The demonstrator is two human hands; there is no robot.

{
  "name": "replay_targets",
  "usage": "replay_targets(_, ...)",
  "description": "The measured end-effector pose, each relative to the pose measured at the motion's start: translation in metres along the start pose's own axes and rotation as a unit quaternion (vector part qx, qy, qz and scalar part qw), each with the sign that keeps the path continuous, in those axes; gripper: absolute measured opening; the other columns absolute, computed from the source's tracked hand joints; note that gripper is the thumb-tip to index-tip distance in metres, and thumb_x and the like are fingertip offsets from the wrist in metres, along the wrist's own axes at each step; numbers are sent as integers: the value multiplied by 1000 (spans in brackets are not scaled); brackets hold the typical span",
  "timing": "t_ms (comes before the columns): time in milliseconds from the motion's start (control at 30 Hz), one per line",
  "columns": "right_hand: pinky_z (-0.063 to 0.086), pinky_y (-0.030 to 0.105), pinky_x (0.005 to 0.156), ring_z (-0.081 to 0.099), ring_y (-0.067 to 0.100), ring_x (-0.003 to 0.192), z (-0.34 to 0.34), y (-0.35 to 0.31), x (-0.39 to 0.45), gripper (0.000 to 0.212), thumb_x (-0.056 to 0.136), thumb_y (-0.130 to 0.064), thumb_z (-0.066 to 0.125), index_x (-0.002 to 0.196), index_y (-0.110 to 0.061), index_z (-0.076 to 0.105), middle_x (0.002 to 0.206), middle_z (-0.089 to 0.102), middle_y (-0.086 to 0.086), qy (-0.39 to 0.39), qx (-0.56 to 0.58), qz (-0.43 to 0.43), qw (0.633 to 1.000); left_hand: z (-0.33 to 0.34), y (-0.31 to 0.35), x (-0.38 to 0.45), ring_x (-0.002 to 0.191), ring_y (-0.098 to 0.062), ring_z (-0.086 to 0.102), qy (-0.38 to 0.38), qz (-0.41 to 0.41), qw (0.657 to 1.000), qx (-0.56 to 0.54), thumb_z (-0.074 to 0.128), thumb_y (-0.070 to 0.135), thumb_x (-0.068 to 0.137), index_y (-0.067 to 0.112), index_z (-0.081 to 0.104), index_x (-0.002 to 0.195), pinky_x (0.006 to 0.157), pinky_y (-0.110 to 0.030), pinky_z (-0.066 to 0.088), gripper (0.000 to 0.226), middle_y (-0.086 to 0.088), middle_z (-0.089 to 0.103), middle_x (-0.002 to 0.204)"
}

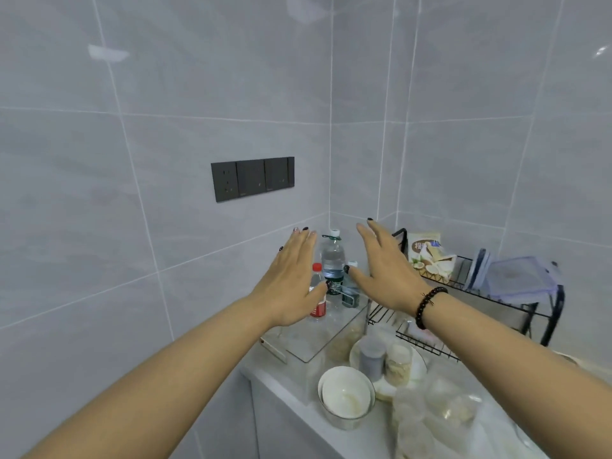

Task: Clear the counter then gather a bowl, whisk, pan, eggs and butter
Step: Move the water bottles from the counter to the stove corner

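Both my arms reach forward over the white counter (298, 405) in the corner. My left hand (291, 279) and my right hand (384, 270) are held flat with straight fingers, palms facing each other, holding nothing. Between them stand a clear water bottle with a white cap (332, 256) and a shorter red-capped bottle (317, 293), partly hidden by my left hand. Stacked white bowls (346, 395) sit near the counter's front edge. No whisk, pan, eggs or butter are visible.
A clear glass tank (318, 339) sits on the counter below my hands. Two jars (384, 359) stand on a white plate. A black wire dish rack (463, 286) at right holds a snack bag and plastic containers. Crumpled plastic bags (437, 415) lie in front. Tiled walls close the corner.
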State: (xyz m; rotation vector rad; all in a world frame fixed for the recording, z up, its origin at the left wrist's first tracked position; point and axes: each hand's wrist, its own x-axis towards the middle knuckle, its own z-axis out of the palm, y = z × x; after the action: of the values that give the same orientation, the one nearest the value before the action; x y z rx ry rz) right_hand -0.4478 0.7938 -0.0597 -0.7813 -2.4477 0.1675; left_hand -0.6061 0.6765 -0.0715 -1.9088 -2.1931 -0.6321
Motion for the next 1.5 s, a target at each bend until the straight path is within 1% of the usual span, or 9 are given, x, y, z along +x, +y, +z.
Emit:
replay_targets(267,19,37,119,11,24,147,71,27,78,77,89,-23,59,151,-14,15,158,8,7,-20,54,57,997,31,-64,59,148,-15,-17,-30,4,997,-73,48,35,98,15,-10,153,123,-38,3,83,-1,-13,162)
replay_targets(500,22,20,105,32,20,137,125,81,171,68,90,-21,61,148,-13,27,152,22,6,5,142,137,980,72,-115,126,149,-16,-13,-52,-67,984,-155,46,33,100,13,-8,153,121,-33,1,78,-1,-12,162)
replay_targets(600,31,25,105,43,23,128,149,106,213,63,90,-21,61,145,-13,31,148,29,6,-1,168,149,974,90,-138,163,149,-15,-9,-57,-98,980,-162,45,37,99,16,-7,154,122,-36,4,78,1,-10,162)
replay_targets(867,36,27,102,46,22,125,203,150,302,53,89,-16,60,138,-9,43,137,47,9,-80,157,134,975,130,-175,233,148,-11,-10,-67,-133,972,-182,46,36,99,16,-5,154,121,-31,2,78,3,-9,162)
replay_targets(1067,43,24,84,57,18,97,230,167,329,24,89,-15,57,111,-10,63,113,64,6,-120,121,123,978,146,-188,247,147,-7,-10,-71,-132,970,-191,49,35,98,15,-6,153,116,-22,0,81,4,-11,162)
replay_targets(1233,52,24,67,61,14,72,230,171,349,14,89,-12,55,101,-9,62,86,68,5,-195,123,124,965,148,-195,251,147,-4,-4,-70,-130,968,-201,53,34,96,18,-4,154,120,-26,6,82,9,-6,161)
replay_targets(1300,43,13,51,57,6,58,228,171,353,10,89,-11,55,96,-10,63,74,64,-1,-172,140,125,967,149,-197,254,148,-6,0,-75,-137,964,-216,55,33,95,20,-3,154,122,-33,11,83,10,-4,161)
replay_targets(1367,39,9,46,56,6,55,230,173,355,9,88,-11,58,87,-11,67,68,62,-2,-107,207,167,958,148,-198,255,148,-8,2,-92,-147,958,-228,56,34,95,24,-4,154,121,-37,15,85,12,-4,161)
replay_targets(1500,45,23,51,54,17,56,230,177,362,8,81,-5,65,74,-6,70,64,62,6,-34,361,269,892,143,-203,256,147,-8,11,-102,-152,953,-242,59,37,92,27,1,153,119,-39,23,85,15,2,160)
